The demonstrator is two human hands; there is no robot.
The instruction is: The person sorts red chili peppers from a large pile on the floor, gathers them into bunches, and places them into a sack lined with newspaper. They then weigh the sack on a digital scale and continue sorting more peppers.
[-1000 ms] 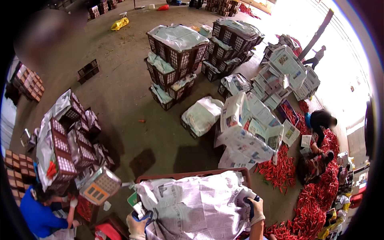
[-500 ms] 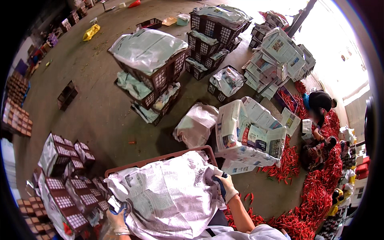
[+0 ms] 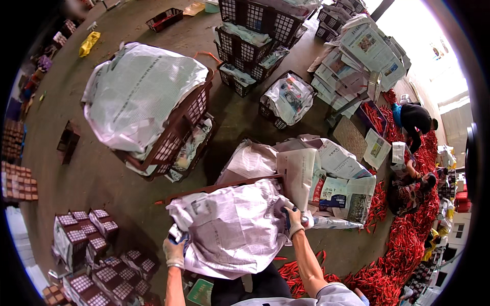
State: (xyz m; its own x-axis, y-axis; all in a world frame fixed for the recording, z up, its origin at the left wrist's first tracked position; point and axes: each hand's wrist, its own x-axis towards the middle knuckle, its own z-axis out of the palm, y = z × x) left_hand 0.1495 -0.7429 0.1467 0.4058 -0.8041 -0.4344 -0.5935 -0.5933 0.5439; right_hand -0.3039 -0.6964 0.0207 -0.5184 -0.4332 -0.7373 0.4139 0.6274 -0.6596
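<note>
I carry a brown crate point(image 3: 219, 187) topped with crumpled white newspaper point(image 3: 229, 224). My gloved left hand point(image 3: 175, 250) is closed on its left end, and my gloved right hand point(image 3: 294, 220) is closed on the right end; paper partly hides the fingers of each. The far rim lies close beside a bundle of newspaper-lined goods point(image 3: 334, 181) and a white covered load point(image 3: 245, 163). Beyond, to the left, stands a stack of lattice crates point(image 3: 184, 122) under large paper sheets point(image 3: 138, 92).
Crate stacks point(image 3: 255, 28), a smaller covered crate point(image 3: 286, 99) and a newspaper-covered pile point(image 3: 362, 56) stand ahead. Red chillies point(image 3: 393, 260) spread along the right, where two co-workers point(image 3: 413, 120) point(image 3: 406, 196) crouch. More crates point(image 3: 79, 237) stand at lower left; a yellow bag point(image 3: 89, 43) lies upper left.
My view has swung leftward and the crate in my hands has moved nearer the crate stack and the newspaper bundle ahead, which now appear larger and closer. Both hands still hold the crate.
</note>
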